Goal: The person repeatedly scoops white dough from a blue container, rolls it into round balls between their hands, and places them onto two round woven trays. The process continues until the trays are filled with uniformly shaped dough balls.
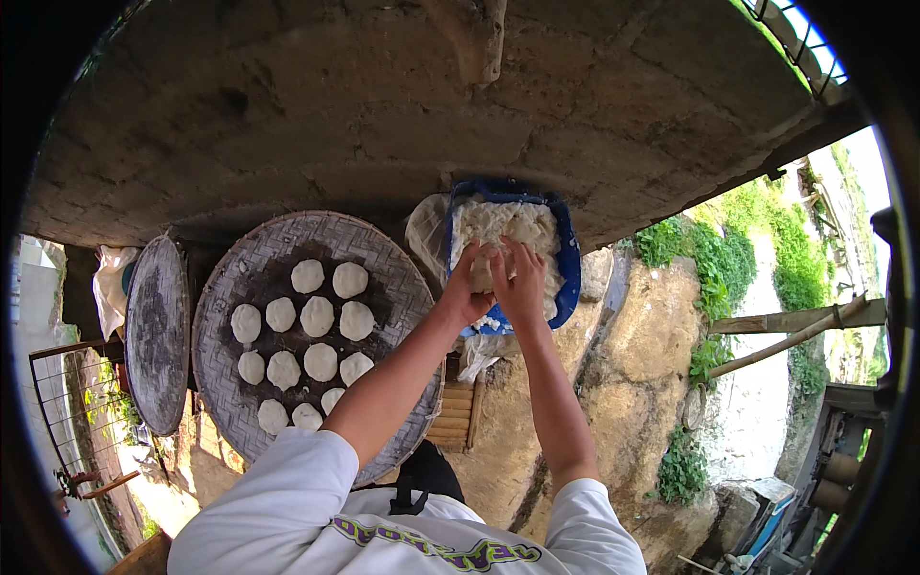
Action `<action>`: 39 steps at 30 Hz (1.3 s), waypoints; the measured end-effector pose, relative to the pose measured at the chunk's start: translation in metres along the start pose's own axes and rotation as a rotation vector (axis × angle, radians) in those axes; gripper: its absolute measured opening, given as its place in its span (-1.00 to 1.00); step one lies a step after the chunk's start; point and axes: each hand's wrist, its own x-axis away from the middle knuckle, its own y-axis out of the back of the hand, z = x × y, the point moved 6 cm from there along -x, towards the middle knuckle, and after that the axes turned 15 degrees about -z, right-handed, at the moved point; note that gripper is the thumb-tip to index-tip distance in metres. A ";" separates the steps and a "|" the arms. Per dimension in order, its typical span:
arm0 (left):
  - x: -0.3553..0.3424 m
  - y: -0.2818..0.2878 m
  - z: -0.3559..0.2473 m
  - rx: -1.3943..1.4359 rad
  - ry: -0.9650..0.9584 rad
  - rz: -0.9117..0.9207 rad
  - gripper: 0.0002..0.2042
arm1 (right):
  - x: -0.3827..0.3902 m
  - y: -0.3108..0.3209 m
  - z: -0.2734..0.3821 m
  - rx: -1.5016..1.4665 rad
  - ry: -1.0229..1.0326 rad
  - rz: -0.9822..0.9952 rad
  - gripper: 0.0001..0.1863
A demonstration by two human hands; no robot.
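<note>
The fingers of your left hand [467,293] and right hand [522,285] are bent and close together at the near part of a crumbly white mass [508,220]; you cannot tell from here whether either has a piece in its grasp. That mass fills the blue tub [570,273], just right of twelve o'clock from your chest. From the tub, a round woven tray [218,316] with flattened white lumps [317,316] lies toward eight o'clock, your left forearm passing over its edge, a smaller tray [158,335] stands farther out beyond it, and a rough wall [287,134] fills twelve o'clock
</note>
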 end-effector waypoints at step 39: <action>-0.027 -0.005 -0.019 -0.334 -0.179 0.069 -0.70 | -0.020 0.009 -0.008 -0.037 0.020 0.149 -0.59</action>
